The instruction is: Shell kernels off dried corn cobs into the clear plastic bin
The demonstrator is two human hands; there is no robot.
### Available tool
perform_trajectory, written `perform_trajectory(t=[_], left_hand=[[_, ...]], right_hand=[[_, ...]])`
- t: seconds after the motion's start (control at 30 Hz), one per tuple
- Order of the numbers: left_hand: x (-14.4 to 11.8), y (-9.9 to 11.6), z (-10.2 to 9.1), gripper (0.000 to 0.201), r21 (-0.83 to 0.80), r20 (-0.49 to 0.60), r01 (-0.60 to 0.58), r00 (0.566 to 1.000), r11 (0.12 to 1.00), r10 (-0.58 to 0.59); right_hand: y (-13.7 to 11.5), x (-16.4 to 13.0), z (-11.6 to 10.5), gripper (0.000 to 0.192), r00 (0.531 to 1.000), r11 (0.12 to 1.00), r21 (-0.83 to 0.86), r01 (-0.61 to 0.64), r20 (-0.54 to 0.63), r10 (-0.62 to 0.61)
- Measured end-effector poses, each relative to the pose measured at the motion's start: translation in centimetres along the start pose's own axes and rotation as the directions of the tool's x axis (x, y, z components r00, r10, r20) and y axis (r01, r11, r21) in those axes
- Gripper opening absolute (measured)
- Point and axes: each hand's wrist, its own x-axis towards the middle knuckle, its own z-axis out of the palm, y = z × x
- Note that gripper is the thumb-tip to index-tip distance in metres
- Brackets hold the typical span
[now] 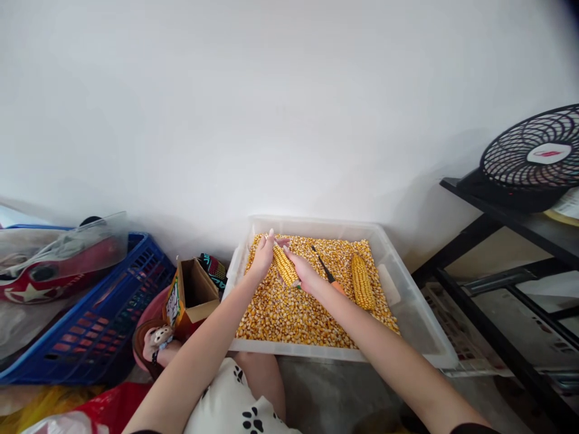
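Observation:
Between my two hands is a corn cob (284, 265) thick with yellow kernels, tilted over a bed of loose corn kernels (289, 319). My left hand (264, 253) closes round its upper end. At its right side, my right hand (302, 270) grips the cob near the lower end. Just right of that hand, a screwdriver-like tool (324, 265) with a dark shaft and orange handle lies on the kernels, its handle partly behind my forearm. A second corn cob (362, 282) rests farther right. All of this sits in a translucent plastic bin (418, 322).
A blue basket (97, 328) full of packaged items stands at the left. An open cardboard box (194, 292) is beside the bin. On the right, a black metal rack (488, 208) carries a black fan (538, 150). A white wall (289, 108) rises behind the bin.

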Motion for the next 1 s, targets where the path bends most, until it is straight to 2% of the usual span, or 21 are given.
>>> perform_trajectory(t=[0.13, 0.33, 0.53, 0.63, 0.73, 0.87, 0.93, 1.0], left_hand=[[0.0, 0.0, 0.0, 0.043, 0.027, 0.028, 0.010, 1.000, 1.000, -0.011], [0.1, 0.0, 0.0, 0.043, 0.030, 0.030, -0.002, 1.000, 1.000, 0.002], [0.0, -0.2, 0.1, 0.038, -0.002, 0.044, 0.011, 0.999, 1.000, -0.011], [0.3, -0.3, -0.3, 0.039, -0.004, 0.004, 0.001, 1.000, 1.000, -0.001], [0.7, -0.5, -0.7, 0.039, -0.062, -0.053, -0.025, 0.998, 0.998, 0.022], [1.1, -0.8, -0.9, 0.035, -0.095, -0.058, -0.034, 0.998, 0.995, 0.028], [1.1, -0.8, -0.8, 0.034, -0.085, -0.055, -0.043, 0.998, 0.995, 0.038], [1.0, -0.7, -0.8, 0.033, -0.083, -0.061, -0.058, 0.997, 0.995, 0.053]], right_hand=[[-0.1, 0.0, 0.0, 0.029, 0.999, 1.000, -0.024, -0.009, -0.038, 0.008], [0.1, 0.1, 0.1, 0.032, 1.000, 0.999, -0.026, 0.027, 0.012, -0.027], [0.1, 0.5, 0.1, 0.029, 0.993, 0.992, 0.061, -0.106, -0.038, 0.108], [-0.3, 0.2, -0.2, 0.033, 0.993, 0.991, 0.068, -0.118, 0.037, 0.116], [-0.5, 0.0, -0.5, 0.032, 0.991, 0.998, -0.025, -0.055, 0.120, 0.058], [0.1, 0.2, -0.6, 0.030, 0.999, 0.994, -0.102, 0.031, 0.036, -0.027], [0.3, 0.4, -0.6, 0.032, 1.000, 0.995, -0.103, 0.013, -0.010, -0.015], [0.2, 0.4, -0.6, 0.033, 1.000, 0.995, -0.095, -0.022, -0.002, 0.022]])
